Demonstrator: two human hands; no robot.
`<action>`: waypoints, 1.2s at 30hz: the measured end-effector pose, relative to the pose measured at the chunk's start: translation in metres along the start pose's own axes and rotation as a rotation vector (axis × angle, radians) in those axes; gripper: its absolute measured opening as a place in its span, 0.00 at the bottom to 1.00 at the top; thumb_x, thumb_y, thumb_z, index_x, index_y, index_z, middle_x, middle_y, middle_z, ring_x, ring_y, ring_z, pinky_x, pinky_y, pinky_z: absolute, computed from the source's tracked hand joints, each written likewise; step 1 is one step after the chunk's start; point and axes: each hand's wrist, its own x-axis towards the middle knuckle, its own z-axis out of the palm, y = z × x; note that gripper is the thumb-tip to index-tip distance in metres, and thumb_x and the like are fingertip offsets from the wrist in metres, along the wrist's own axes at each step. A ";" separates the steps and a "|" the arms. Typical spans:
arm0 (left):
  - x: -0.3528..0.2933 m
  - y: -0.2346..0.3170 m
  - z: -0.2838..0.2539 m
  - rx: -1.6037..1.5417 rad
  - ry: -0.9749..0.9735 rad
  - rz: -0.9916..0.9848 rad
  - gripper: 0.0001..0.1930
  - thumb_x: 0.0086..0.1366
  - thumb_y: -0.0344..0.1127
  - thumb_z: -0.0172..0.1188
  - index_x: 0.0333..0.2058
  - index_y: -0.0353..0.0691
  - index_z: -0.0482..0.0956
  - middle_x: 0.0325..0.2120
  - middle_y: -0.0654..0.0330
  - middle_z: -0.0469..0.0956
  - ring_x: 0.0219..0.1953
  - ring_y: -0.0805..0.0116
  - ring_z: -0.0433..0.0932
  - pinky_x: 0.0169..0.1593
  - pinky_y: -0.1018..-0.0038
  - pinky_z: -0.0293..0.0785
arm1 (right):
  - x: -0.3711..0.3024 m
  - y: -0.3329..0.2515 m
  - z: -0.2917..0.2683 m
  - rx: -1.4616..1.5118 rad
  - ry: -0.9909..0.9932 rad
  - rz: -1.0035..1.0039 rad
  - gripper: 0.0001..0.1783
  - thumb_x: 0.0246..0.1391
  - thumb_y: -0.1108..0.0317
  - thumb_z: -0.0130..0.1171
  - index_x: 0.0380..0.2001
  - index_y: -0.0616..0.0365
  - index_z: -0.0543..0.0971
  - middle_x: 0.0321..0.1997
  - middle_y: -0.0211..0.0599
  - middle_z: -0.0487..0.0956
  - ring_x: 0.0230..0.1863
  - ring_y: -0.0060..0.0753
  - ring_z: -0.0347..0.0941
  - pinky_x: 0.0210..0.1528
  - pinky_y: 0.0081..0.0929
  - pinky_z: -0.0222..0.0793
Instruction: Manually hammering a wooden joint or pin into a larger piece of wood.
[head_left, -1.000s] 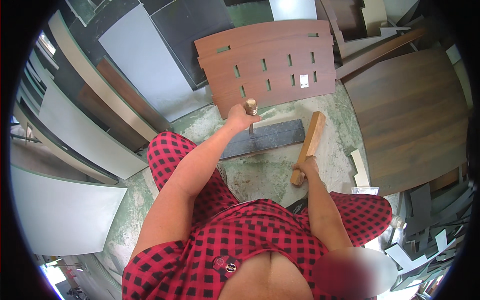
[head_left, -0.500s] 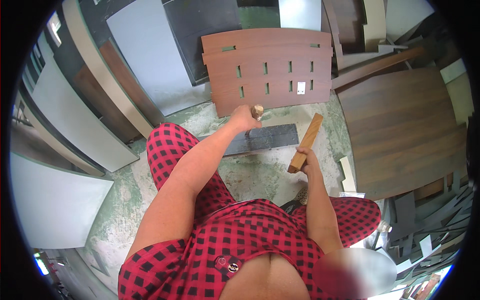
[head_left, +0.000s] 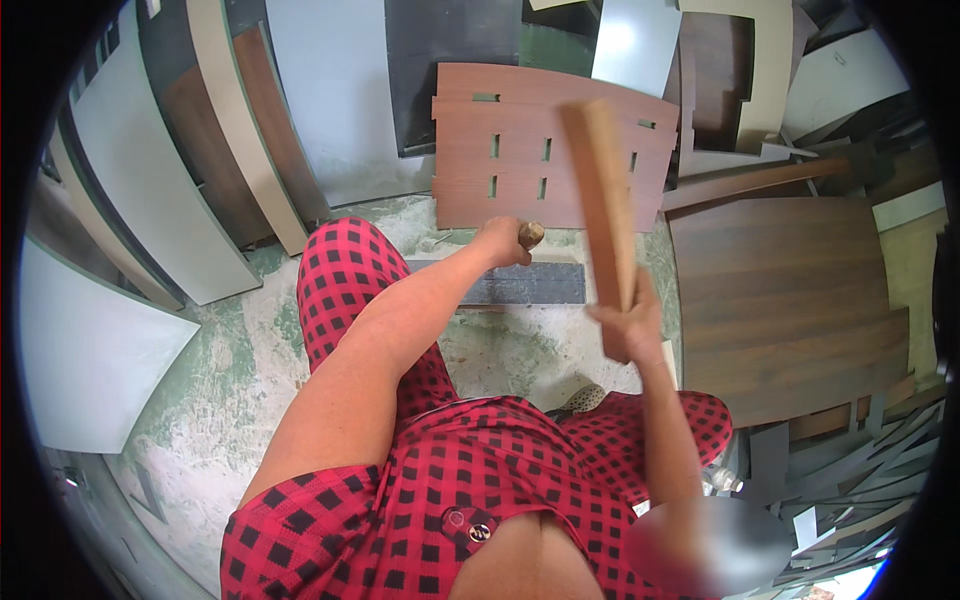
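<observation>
Head view: my left grip (head_left: 503, 243) is closed round a wooden handle (head_left: 533, 235), my right grip (head_left: 634, 325) clamped on a wooden bar (head_left: 600, 195).
The handle's butt shows just past the far edge of the dark board (head_left: 545, 284) on the floor (head_left: 500, 350); its lower end is hidden. Held by its near end, the blurred bar overlaps the slotted brown panel (head_left: 520, 172) in view. I judge it best to keep the handle steady and my left grip below its butt.

A wooden bar (head_left: 602, 200) slants beside a tool (head_left: 532, 236) perhaps touching a dark board (head_left: 540, 285).
</observation>
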 end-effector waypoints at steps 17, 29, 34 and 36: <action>0.001 -0.018 0.007 -0.169 -0.008 -0.029 0.22 0.37 0.39 0.69 0.35 0.39 0.80 0.31 0.48 0.81 0.37 0.50 0.79 0.43 0.63 0.74 | -0.001 0.032 0.038 -0.141 -0.094 0.107 0.30 0.27 0.66 0.71 0.36 0.62 0.67 0.31 0.42 0.74 0.32 0.36 0.71 0.38 0.29 0.69; 0.010 -0.023 0.016 -0.079 0.017 0.054 0.21 0.39 0.38 0.69 0.35 0.40 0.80 0.31 0.49 0.81 0.38 0.54 0.80 0.43 0.64 0.74 | -0.006 0.025 0.039 -0.248 -0.099 0.121 0.36 0.29 0.63 0.70 0.44 0.63 0.66 0.33 0.51 0.77 0.38 0.50 0.75 0.43 0.36 0.70; 0.010 -0.023 0.025 0.113 0.235 0.242 0.19 0.40 0.36 0.69 0.35 0.42 0.80 0.31 0.53 0.81 0.37 0.56 0.80 0.42 0.65 0.74 | -0.010 0.024 0.041 -0.276 -0.178 0.116 0.33 0.28 0.65 0.71 0.41 0.64 0.69 0.31 0.44 0.76 0.34 0.36 0.73 0.38 0.32 0.70; 0.009 -0.020 0.014 -0.148 -0.084 0.027 0.18 0.40 0.35 0.69 0.34 0.41 0.80 0.31 0.55 0.82 0.37 0.56 0.80 0.42 0.66 0.74 | -0.014 0.010 0.038 -0.069 -0.090 0.029 0.37 0.29 0.62 0.70 0.45 0.64 0.67 0.35 0.53 0.77 0.39 0.52 0.75 0.44 0.38 0.70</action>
